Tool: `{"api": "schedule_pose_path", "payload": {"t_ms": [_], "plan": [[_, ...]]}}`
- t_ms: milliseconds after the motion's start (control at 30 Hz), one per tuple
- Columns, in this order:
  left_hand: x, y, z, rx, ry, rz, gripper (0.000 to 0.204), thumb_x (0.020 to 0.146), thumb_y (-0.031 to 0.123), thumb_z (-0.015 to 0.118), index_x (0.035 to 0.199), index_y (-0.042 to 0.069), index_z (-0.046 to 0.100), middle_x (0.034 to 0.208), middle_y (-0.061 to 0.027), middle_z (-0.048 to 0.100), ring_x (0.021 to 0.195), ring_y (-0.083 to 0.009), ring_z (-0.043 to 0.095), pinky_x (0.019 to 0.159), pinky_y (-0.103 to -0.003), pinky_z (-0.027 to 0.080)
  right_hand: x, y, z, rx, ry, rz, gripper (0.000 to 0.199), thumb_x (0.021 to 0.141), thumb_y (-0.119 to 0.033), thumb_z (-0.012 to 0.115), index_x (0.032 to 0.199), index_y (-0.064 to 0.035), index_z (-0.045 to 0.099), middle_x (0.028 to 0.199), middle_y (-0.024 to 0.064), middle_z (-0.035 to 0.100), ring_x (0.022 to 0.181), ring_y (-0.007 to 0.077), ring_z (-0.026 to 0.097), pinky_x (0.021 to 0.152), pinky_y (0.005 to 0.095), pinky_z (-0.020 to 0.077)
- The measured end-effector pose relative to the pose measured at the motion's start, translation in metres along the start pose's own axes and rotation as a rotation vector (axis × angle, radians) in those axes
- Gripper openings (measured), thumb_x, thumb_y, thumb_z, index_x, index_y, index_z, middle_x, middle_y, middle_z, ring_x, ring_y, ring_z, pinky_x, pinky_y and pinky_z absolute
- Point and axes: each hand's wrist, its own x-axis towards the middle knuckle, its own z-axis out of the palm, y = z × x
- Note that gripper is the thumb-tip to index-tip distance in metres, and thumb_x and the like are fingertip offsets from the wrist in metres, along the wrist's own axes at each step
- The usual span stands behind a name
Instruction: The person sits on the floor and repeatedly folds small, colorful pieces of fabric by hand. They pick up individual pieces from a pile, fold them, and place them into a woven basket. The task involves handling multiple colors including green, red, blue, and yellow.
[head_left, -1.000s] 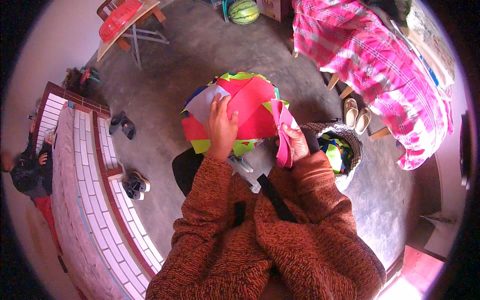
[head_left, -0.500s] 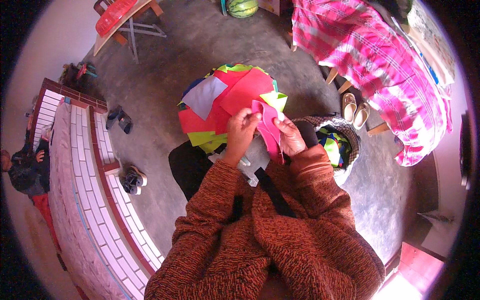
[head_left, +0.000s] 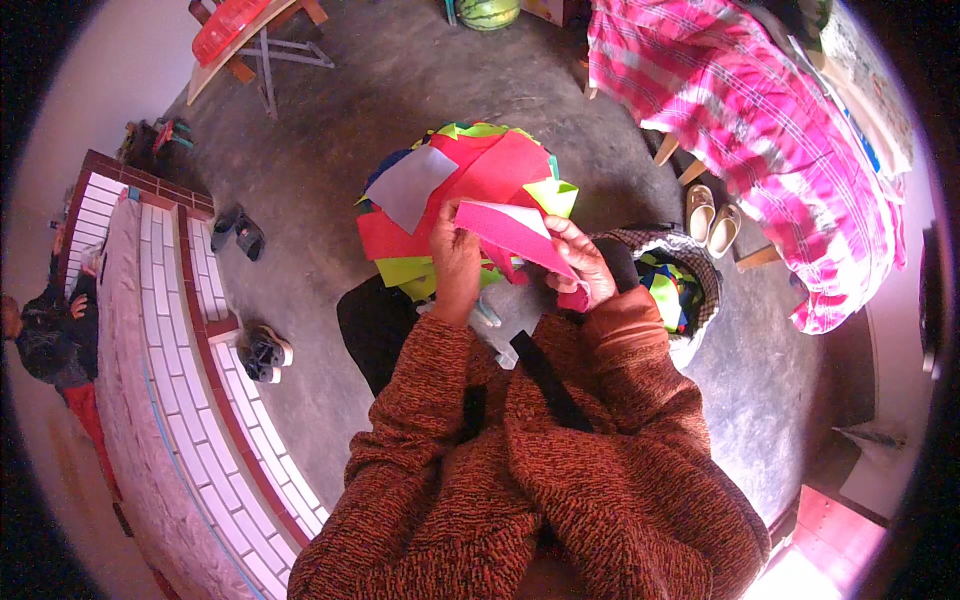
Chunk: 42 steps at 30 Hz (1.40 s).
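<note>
A pink piece of cloth with a pale patch along its upper edge is stretched between my two hands. My left hand pinches its left end. My right hand grips the other end, where some of the cloth bunches under the fingers. Just beyond lies a heap of cloth pieces, with red, pale grey-violet and yellow-green ones on top. Right of my right hand stands a bag with a checked rim, holding yellow-green and blue scraps.
A bed-like platform with white brick sides runs along the left, with a person beyond it. Dark shoes and slippers lie beside it. At right are pale shoes and a pink plaid cover; a watermelon sits far back.
The pink cloth has turned from hanging nearly upright to spreading crosswise. My left hand has shifted left, and my hands are farther apart.
</note>
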Motion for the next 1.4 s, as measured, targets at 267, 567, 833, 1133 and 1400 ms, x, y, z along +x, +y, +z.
{"api": "schedule_pose_path", "payload": {"t_ms": [267, 567, 833, 1133, 1400], "plan": [[0.003, -0.004, -0.008, 0.146, 0.047, 0.028, 0.014, 0.087, 0.009, 0.058, 0.096, -0.001, 0.055, 0.085, -0.0004, 0.057, 0.078, -0.0079, 0.053, 0.070, -0.023, 0.044, 0.002, -0.003, -0.027, 0.228, -0.031, -0.125, 0.048, 0.088, -0.021, 0.054, 0.133, -0.0215, 0.038, 0.120, 0.0130, 0.054, 0.066, 0.0083, 0.049, 0.050, 0.0194, 0.0404], [0.007, 0.002, -0.024, 0.215, -0.025, 0.001, 0.017, 0.088, 0.016, 0.056, 0.096, 0.002, 0.058, 0.089, -0.0011, 0.058, 0.080, -0.0082, 0.053, 0.071, -0.024, 0.044, 0.005, -0.001, -0.025, 0.307, -0.023, -0.150, 0.041, 0.087, -0.030, 0.056, 0.125, -0.0156, 0.050, 0.122, 0.0131, 0.054, 0.078, 0.0145, 0.056, 0.062, 0.0258, 0.0474], [0.030, 0.008, -0.050, 0.435, -0.034, 0.213, 0.019, 0.086, 0.014, 0.060, 0.099, 0.000, 0.058, 0.080, -0.0054, 0.061, 0.073, -0.0092, 0.054, 0.066, -0.025, 0.045, 0.010, 0.003, -0.030, 0.218, -0.012, -0.107, 0.037, 0.089, -0.027, 0.053, 0.123, -0.0151, 0.048, 0.122, 0.0142, 0.054, 0.083, 0.0168, 0.060, 0.070, 0.0282, 0.0488], [0.068, 0.029, -0.073, 1.172, 0.013, 0.337, 0.034, 0.079, 0.022, 0.065, 0.107, 0.005, 0.057, 0.100, -0.0138, 0.062, 0.090, -0.0267, 0.059, 0.080, -0.037, 0.045, 0.012, 0.005, -0.029, 0.148, 0.076, -0.138, 0.038, 0.090, -0.024, 0.051, 0.127, -0.0215, 0.043, 0.122, 0.0165, 0.054, 0.082, 0.0171, 0.061, 0.069, 0.0308, 0.0500], [0.060, 0.006, -0.030, 1.244, -0.157, 0.676, 0.046, 0.078, 0.029, 0.063, 0.119, 0.010, 0.052, 0.128, -0.0150, 0.047, 0.122, -0.0342, 0.039, 0.101, -0.048, 0.028, 0.012, 0.007, -0.039, 0.202, 0.070, -0.188, 0.041, 0.088, -0.019, 0.053, 0.128, -0.0210, 0.044, 0.120, 0.0151, 0.055, 0.078, 0.0172, 0.060, 0.069, 0.0305, 0.0486]]}}
